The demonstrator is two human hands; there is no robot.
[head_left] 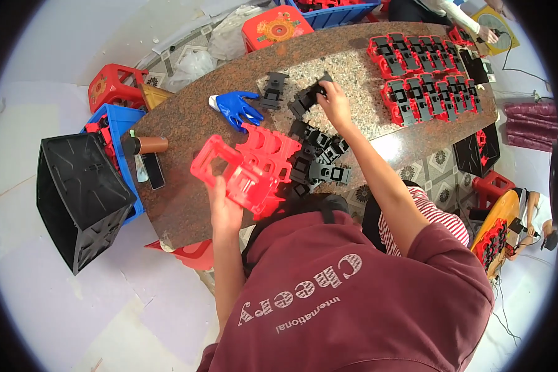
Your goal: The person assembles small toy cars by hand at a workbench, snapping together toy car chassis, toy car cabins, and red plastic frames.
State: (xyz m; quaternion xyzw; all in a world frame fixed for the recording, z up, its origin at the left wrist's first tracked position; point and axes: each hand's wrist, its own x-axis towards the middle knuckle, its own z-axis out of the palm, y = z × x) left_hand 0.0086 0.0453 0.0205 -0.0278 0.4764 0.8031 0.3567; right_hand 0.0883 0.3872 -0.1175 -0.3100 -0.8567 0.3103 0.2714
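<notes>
My left hand [224, 208] is closed on a red plastic frame [248, 185], raised above the near left part of the table. Beside and behind it lies a stack of similar red frames [268, 144]. My right hand [335, 104] grips a black plastic part [302, 101] at its upper right end, over the speckled middle of the table. Just left of that part, a single dark grey part [273, 90] lies by itself. Between my hands is a loose heap of black plastic parts [316, 141], with a grey part [330, 173] at its near side.
A blue-and-white glove [236, 108], orange-brown bottle [149, 144] and phone [154, 170] lie at left. Red-and-black assemblies [415, 99] fill two rows at right. A black bin [84, 192] and blue crate [129, 180] stand left. Co-workers sit at far right.
</notes>
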